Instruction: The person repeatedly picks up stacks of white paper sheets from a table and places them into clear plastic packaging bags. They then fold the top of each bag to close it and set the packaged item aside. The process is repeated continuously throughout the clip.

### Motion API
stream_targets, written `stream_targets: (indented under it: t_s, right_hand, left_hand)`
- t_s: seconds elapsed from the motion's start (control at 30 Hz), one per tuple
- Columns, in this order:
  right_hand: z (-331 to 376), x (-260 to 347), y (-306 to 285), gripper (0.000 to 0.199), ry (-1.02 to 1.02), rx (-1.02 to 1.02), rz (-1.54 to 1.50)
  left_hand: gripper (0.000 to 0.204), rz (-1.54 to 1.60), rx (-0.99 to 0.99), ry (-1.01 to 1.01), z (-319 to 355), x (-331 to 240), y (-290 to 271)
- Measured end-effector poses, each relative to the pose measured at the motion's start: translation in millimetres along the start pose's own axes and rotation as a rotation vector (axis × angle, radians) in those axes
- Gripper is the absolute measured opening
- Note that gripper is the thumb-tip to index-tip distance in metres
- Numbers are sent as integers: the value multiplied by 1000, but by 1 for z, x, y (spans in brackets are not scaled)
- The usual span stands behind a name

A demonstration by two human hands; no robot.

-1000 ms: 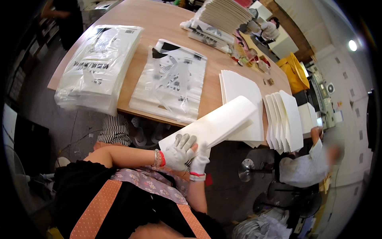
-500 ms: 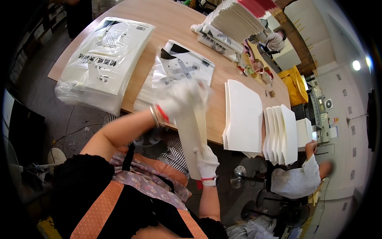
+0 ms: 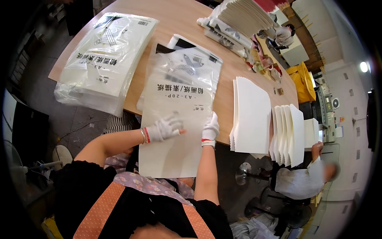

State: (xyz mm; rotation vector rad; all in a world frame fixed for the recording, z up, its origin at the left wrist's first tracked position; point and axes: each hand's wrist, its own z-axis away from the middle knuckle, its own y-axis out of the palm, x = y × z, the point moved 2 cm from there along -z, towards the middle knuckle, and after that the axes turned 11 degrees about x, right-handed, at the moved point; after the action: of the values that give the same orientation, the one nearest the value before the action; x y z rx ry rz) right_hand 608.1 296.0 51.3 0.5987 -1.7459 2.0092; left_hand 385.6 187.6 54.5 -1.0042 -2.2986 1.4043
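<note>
A stack of white paper sheets [image 3: 171,159] lies in front of me, its near end reaching past the table edge over my lap. Its far part is under the film of a clear printed plastic bag [image 3: 181,75]. My left hand [image 3: 165,128], in a white glove, is spread over the paper, fingers apart and slightly blurred. At the right edge of the stack, my gloved right hand [image 3: 210,126] is closed on the paper, fingertips beside the bag's edge. Another printed bag shows partly beneath.
To the left lies a pile of clear printed bags [image 3: 107,59]. White paper stacks [image 3: 252,115] and fanned sheets [image 3: 292,135] stand at the right edge. Farther back are a tall paper pile [image 3: 242,18], tape rolls and a yellow bag [image 3: 301,83]. A co-worker [image 3: 298,181] sits at right.
The paper, held curled and edge-on between both hands before, now lies flat with its far part under the bag film. My left hand has moved nearer to me, my right hand farther away.
</note>
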Motion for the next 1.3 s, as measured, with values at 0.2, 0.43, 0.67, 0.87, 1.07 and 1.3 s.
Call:
stream_targets:
  t_s: [0.2, 0.43, 0.67, 0.87, 1.07, 1.3]
  right_hand:
    - [6, 2, -28, 58, 15, 131, 164]
    - [165, -11, -14, 76, -336, 324, -236]
    - [283, -15, -24, 51, -384, 396, -157]
    - [252, -16, -42, 38, -192, 172, -292]
    - [217, -79, -22, 35, 171, 98, -881]
    - [157, 77, 39, 41, -57, 545, -1488]
  left_hand:
    - [37, 1345, -443, -1002, 21, 84, -12]
    - [27, 826, -4, -836, 110, -13, -76]
    - [19, 814, 176, -383, 168, -97, -124]
    - [27, 910, 16, -873, 128, -70, -131]
    - [19, 801, -76, -505, 73, -54, -126]
    - [10, 713, -385, -266, 43, -31, -212]
